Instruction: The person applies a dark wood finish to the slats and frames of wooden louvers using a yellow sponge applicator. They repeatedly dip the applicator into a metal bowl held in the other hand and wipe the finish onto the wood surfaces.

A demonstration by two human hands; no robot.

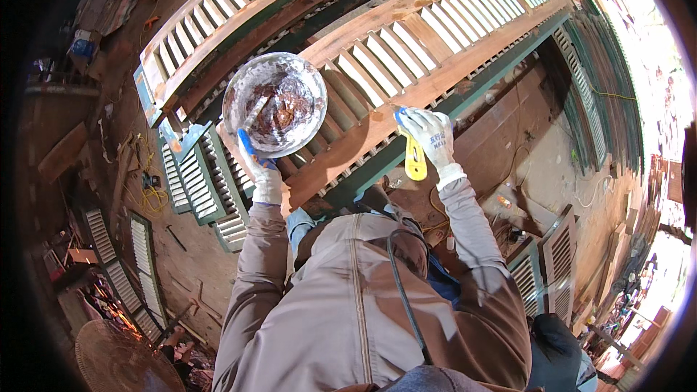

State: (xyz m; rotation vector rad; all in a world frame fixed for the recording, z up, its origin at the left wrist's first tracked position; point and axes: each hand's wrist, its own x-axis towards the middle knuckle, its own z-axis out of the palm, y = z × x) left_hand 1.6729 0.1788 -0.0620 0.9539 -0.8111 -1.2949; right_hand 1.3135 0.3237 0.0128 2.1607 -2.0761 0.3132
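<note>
Cluttered workshop floor lies below me, brown and dusty, with green louvred shutters (192, 185) leaning and lying about, scraps of timber, a yellow cord and a round woven thing at the lower left; I look down over my own grey jacket and a dark cable hanging across my chest. Across the middle of the view runs a bare-wood louvred shutter (406, 58), resting on top of green-painted ones, its slats pale and its frame rail reddish. My left hand (263, 174), in a white glove, is closed around the edge of a round metal bowl (274, 104) that holds a smeared brown and whitish paste, and I keep it up over the left part of the shutter; a blue handle shows in the same grip, though I cannot tell what tool it belongs to. My right hand (428, 136), also gloved, is wrapped around a yellow-handled putty knife (414, 156), its blue blade end touching the lower frame rail of the bare shutter. I judge the step in hand to be spreading filler onto the wood rail, bowl at the ready. The next move, as I see it, calls for a flat, steady drag of the blade along the rail, pressing paste into gaps, then a reload from the bowl just beside it
</note>
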